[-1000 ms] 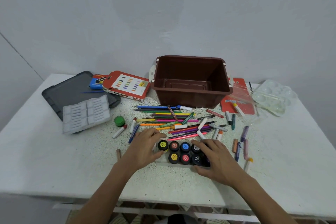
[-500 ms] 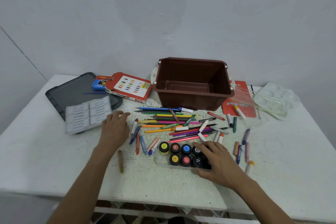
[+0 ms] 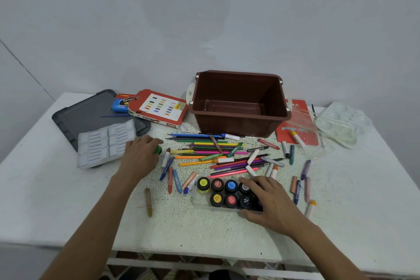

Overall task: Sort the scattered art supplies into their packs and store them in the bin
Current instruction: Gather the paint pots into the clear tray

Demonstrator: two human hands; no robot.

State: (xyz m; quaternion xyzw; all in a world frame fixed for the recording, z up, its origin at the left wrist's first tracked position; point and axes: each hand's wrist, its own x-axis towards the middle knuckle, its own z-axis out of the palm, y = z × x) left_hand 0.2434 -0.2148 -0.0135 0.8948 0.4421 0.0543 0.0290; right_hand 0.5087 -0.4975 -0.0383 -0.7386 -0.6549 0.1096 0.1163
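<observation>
**While the paint pack was held, a green pot was gripped**

Where the white table was strewn with art supplies, the left hand was laid just beside a white moulded insert. Its fingers were curled round the green pot, which stood on the table well apart from the other pots. Only a sliver of that pot could be seen past the fingertips.

The right hand was placed on the right end of the paint pack, a clear tray set near the front edge of the table and filled with two rows of black pots with coloured lids. Its fingers were spread over the tops of the rightmost pots and the thumb was hooked against the tray's near edge, so that the pack was clasped.

Loose pencils and pens were heaped between the pack and the brown bin, which was stood upright at the far middle of the table. Crayons were scattered just left of the pack, and more were strewn to its right. A red pastel box and a blue box were seen by a grey lid left of the bin. A clear palette was set at the far right.
</observation>
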